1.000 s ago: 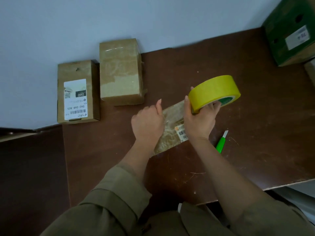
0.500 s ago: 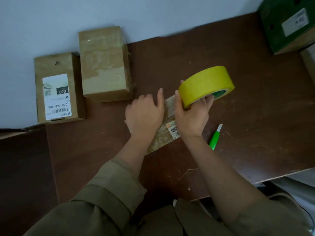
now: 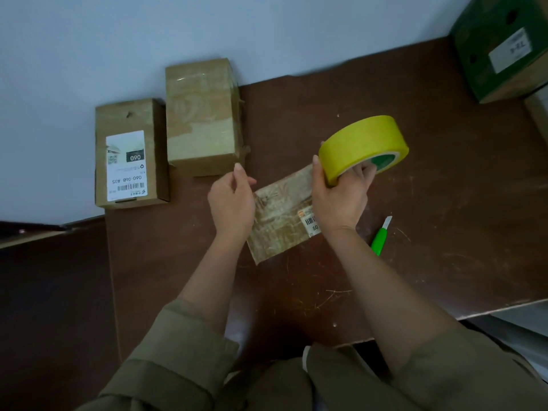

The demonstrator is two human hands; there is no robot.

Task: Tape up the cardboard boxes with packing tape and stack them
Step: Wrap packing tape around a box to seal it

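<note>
Both my forearms reach forward, sleeves pushed up toward the elbows. My left hand (image 3: 232, 200) has thumb and forefinger drawn together in a pinch, knuckles up. My right hand (image 3: 341, 197) curls its grip, thumb raised, fingers hooked inward.

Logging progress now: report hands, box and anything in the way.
Right hand grips the yellow tape roll. Left hand pinching at the small box; tape end not discernible. Green knife lies right of box, apart.
</note>
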